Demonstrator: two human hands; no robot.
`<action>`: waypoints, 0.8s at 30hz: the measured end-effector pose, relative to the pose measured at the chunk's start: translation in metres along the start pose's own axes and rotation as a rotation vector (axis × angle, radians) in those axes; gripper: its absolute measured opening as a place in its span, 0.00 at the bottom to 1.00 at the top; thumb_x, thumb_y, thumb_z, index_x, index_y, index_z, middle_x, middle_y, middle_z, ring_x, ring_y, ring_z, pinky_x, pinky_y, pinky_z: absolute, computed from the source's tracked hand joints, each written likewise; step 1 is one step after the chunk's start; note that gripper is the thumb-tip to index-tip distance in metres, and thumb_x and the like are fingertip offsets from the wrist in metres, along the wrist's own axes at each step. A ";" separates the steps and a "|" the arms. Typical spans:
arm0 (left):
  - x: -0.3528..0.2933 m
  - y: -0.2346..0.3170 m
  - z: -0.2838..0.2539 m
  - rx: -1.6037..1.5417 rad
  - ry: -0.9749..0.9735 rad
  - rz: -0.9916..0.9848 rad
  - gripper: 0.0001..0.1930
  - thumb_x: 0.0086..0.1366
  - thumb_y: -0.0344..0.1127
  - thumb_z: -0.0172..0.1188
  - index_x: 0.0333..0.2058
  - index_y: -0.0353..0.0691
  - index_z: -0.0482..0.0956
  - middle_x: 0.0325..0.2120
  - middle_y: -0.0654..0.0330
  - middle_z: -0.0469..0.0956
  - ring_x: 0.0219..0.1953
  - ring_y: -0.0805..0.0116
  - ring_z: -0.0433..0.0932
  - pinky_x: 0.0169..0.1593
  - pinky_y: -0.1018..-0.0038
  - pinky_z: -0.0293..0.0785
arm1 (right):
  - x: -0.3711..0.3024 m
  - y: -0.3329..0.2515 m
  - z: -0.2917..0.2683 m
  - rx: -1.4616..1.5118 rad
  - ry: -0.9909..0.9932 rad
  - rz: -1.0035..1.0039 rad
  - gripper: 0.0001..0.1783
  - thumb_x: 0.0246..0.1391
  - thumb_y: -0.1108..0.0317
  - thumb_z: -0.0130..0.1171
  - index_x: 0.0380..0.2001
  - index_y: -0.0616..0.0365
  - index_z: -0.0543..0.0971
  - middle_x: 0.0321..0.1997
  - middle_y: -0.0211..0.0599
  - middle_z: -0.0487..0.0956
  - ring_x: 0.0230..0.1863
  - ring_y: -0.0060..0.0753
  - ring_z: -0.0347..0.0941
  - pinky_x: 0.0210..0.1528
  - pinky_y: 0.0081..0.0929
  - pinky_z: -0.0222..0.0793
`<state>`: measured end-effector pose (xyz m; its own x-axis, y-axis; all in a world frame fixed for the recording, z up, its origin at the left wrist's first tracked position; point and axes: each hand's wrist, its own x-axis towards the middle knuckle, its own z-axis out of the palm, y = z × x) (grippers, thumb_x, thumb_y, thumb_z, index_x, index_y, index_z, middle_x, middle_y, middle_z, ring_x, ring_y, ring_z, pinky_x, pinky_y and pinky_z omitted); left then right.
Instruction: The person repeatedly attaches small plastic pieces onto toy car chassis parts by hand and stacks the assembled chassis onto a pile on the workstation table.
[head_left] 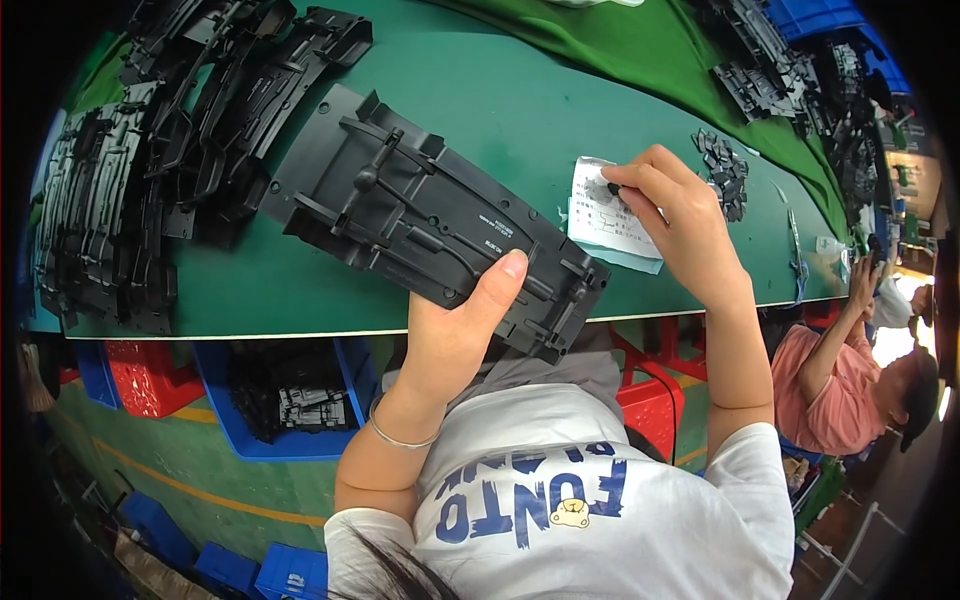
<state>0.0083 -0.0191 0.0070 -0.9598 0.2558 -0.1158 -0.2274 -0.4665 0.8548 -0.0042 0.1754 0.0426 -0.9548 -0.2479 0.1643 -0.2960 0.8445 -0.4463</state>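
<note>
- Green worktable [520, 110] has a pale near edge
- Red stools [150, 378] stand below that edge, left and right
- Yellow lines [200, 490] cross the green floor [170, 440]
- Bright light [892, 346] shines beyond the worktable's right end

Panels [215, 110] occupy the left end of the table [480, 100]. Cloth [640, 50] lies along the far edge, toward the right. One separate panel [400, 215] crosses the middle of the near edge. To its right lies paper [590, 215]; beyond that, toward the right edge, lie clips [722, 165]. A bin [225, 400] containing parts [315, 408] sits below the near edge, left of centre.
</note>
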 end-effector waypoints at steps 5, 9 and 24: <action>-0.002 0.002 -0.001 -0.002 0.008 0.006 0.05 0.52 0.28 0.51 0.28 0.35 0.69 0.24 0.67 0.68 0.26 0.81 0.64 0.30 0.84 0.61 | -0.002 -0.007 -0.004 0.073 0.159 0.062 0.09 0.36 0.81 0.50 0.27 0.62 0.71 0.23 0.37 0.68 0.21 0.31 0.66 0.24 0.21 0.62; -0.001 -0.002 0.002 0.029 0.031 0.058 0.05 0.52 0.28 0.51 0.28 0.35 0.69 0.25 0.67 0.68 0.27 0.81 0.65 0.31 0.83 0.62 | -0.025 -0.028 0.005 0.578 0.265 0.243 0.09 0.35 0.83 0.50 0.26 0.64 0.71 0.26 0.32 0.69 0.25 0.19 0.65 0.28 0.13 0.60; -0.012 -0.009 0.010 0.372 0.051 0.280 0.03 0.50 0.25 0.51 0.25 0.33 0.71 0.21 0.64 0.71 0.22 0.79 0.68 0.25 0.83 0.65 | -0.037 -0.066 0.042 0.805 0.430 0.375 0.08 0.37 0.82 0.52 0.25 0.64 0.68 0.24 0.31 0.68 0.23 0.17 0.66 0.24 0.13 0.64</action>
<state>0.0237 -0.0092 0.0058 -0.9848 0.1172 0.1283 0.1069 -0.1736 0.9790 0.0498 0.1089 0.0292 -0.9462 0.2984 0.1248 -0.0596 0.2185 -0.9740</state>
